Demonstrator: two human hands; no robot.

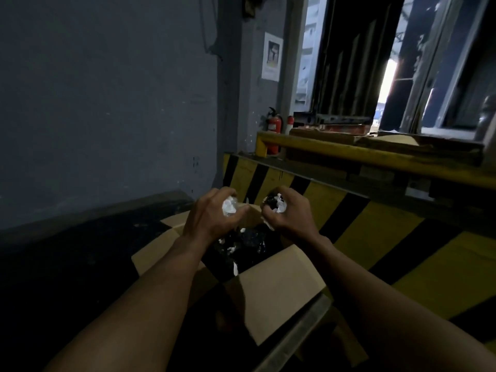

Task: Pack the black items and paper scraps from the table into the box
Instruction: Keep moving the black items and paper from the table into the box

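Head view, dim light. Both forearms reach forward and both hands are held over the open cardboard box (279, 285), just beside each other but apart. The left hand (212, 216) is curled around a crumpled white paper scrap (229, 206), which shows between thumb and fingers. The right hand (288, 214) is also curled tight, gripping a mixed wad (276, 204) of white paper and something black; what the black part is cannot be told. The box stands below the hands with its flaps folded outward, the near right flap pale and catching the light. Inside it lies a dark heap of black items (249, 241) with white paper bits (235, 268) scattered among them; single pieces are too dark to make out. The surface under the box is in deep shadow and cannot be identified. Behind the box runs a yellow-and-black striped barrier (375, 224), topped by a yellow rail (349, 153). A grey wall (107, 103) fills the left side, with a paper notice (272, 56) on a pillar. A red fire extinguisher (274, 124) stands near the pillar base. At upper right, a bright doorway gap (387, 79).
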